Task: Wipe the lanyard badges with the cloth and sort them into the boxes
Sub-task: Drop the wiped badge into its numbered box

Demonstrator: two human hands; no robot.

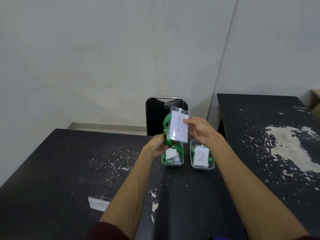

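- Badge point(178, 129) — a clear holder with a white card marked "1" — is held upright in the air above the left box point(173, 164), face toward the camera.
- Right hand point(200, 131) pinches the badge at its right edge, near the top, with the thumb on the front face and the fingers behind. The badge extends left and downward from this grip.
- Left hand point(154, 148) is closed around the bunched green lanyard point(166, 121), just below and left of the badge's lower corner. A loop of lanyard rises from this grip along the badge's left edge.
- Left box stands on the table point(69, 161), partly behind the left hand. It holds a stored badge point(171, 154) that appears marked "1", with green strap around it.
- Right box point(202, 168) stands just beside the left box, not touching it, and holds a second stored badge point(200, 156) marked "2".
- Sign point(98, 204) stands on the table nearer the camera, partly hidden by the left forearm.
- Chair point(154, 116) stands behind the table — a second table point(259, 127) stands to the right.
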